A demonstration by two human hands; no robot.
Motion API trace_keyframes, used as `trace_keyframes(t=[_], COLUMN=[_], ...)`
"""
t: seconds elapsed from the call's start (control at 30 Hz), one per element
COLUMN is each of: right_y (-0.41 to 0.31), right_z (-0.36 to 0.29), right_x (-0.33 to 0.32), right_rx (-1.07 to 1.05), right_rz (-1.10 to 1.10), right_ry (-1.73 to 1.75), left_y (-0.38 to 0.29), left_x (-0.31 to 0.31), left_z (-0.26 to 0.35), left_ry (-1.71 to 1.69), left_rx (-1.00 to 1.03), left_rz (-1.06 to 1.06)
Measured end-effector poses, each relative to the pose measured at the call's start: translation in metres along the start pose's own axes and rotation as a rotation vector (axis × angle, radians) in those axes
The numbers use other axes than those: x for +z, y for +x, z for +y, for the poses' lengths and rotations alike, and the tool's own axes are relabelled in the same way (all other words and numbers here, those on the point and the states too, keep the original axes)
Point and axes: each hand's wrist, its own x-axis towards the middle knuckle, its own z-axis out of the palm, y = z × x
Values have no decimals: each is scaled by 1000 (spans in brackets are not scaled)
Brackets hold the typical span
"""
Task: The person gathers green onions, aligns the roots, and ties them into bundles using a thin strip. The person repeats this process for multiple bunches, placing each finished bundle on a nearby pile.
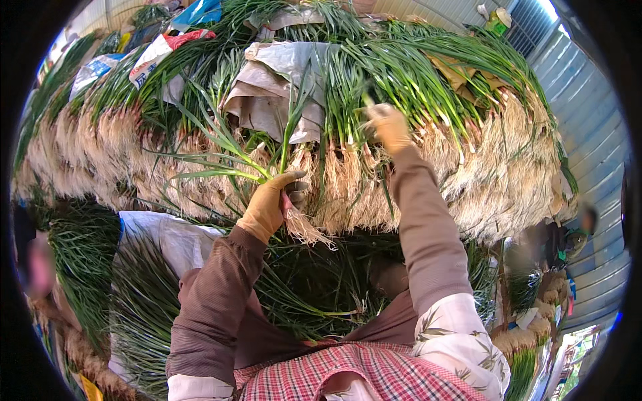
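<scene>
My left hand [273, 203], in a tan work glove with dark fingertips, grips a small bunch of green garlic plants [251, 163]. Their flat leaves fan up and to the left, and pale roots [303, 225] hang below the fist. My right hand [388, 125], gloved alike, reaches over the long heap of green garlic [406, 85]. Motion blurs its fingers; a pale, blurred piece shows at their tips, and whether they hold it is unclear. Between the hands, a brownish-white woven sheet [278, 90] lies folded on the heap.
Matted roots [481, 185] line the heap's near edge. Loose leaves [321, 301] lie between my knees. A white woven sack [170, 238] and more greens [145, 311] are at left. Printed sacks [155, 60] lie farther back. A corrugated metal wall [582, 115] stands right; other people are partly visible at both sides.
</scene>
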Motion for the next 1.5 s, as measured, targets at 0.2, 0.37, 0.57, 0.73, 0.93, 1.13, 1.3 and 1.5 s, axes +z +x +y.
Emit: trace_keyframes(t=[0.2,0.37,0.57,0.73,0.93,1.13,1.3,1.5], right_y=[-62,-107,-187,-346,-292,-99,-159,-162], right_z=[-20,12,34,160,136,-6,19,-1], right_x=[-24,-30,-109,-188,-140,-2,34,29], right_rx=[174,-15,-13,497,8,-296,-22,-105], right_rz=[-172,-172,611,753,-80,-193,-579,-603], right_ry=[164,195,414,-705,-1060,-392,-826,-578], left_y=[1,9,0,-3,0,7,-5,-7], left_x=[18,21,26,24,2,6,19,13], left_z=[-3,-20,-15,-19,-25,-19,2,-5], left_ry=[-33,43,54,14,40,19,-92,-60], left_rx=[-30,-80,-61,-77,-99,-67,-42,-67], left_rz=[151,118,103,81,89,43,59,59])
